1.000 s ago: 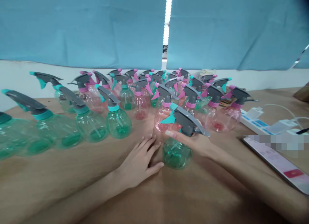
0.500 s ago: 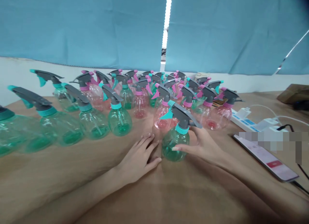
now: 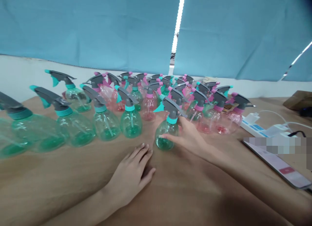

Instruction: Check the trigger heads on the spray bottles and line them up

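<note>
My right hand [image 3: 186, 135] is wrapped round a green spray bottle [image 3: 163, 130], its thumb across the near side and the other fingers behind. This bottle has a grey trigger head with a turquoise nozzle and collar, and stands upright. My left hand [image 3: 133, 167] lies palm down on the brown tabletop [image 3: 170, 190], fingers stretched, apart from the bottle. Left of the held bottle, a similar green spray bottle [image 3: 131, 120] stands at the end of a row of green ones. Pink spray bottles, such as one pink bottle [image 3: 195, 117], stand close behind it.
Several more green and pink spray bottles crowd the back of the table. On the right lie a phone [image 3: 275, 161] and a white power strip [image 3: 258, 127] with plugs and cables. A brown bag-like item [image 3: 298, 101] rests far right. Blue curtains [image 3: 97, 31] hang behind.
My right hand has moved the green spray bottle forward and left, toward the standing bottles. My left hand still lies flat on the table. The whole view has shifted slightly.
</note>
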The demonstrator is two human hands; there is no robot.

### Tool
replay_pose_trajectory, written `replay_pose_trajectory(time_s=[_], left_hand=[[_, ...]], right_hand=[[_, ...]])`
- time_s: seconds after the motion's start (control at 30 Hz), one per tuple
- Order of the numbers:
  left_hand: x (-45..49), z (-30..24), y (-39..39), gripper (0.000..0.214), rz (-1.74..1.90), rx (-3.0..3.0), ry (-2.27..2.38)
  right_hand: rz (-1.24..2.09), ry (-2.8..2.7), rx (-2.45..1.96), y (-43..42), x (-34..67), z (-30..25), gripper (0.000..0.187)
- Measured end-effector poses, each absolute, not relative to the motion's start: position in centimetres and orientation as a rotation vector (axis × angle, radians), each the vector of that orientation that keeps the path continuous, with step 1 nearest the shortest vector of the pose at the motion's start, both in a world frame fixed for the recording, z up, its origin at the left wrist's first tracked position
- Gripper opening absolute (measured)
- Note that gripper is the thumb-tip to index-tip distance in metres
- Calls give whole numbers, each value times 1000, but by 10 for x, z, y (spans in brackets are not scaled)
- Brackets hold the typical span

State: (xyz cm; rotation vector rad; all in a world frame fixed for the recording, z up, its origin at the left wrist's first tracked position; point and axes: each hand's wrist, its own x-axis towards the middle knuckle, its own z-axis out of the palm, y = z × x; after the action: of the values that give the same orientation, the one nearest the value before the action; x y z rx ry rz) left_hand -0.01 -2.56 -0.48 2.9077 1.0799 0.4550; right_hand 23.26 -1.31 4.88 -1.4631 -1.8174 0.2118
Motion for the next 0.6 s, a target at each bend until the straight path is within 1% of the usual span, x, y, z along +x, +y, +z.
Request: replay_pose_trajectory(time_s=[0.23,0.4,0.6], left_hand=[[-4,-6,-27,42,464,2929,1089],[-3,-6,-27,45,426,2946,1089],[-4,-6,-26,45,422,2976,1091]], right_hand=[[234,-1846,-1433,19,203,50,50],[274,-1835,-1440,35,197,51,54],[313,-1834,-1421,48,195,50,55]])
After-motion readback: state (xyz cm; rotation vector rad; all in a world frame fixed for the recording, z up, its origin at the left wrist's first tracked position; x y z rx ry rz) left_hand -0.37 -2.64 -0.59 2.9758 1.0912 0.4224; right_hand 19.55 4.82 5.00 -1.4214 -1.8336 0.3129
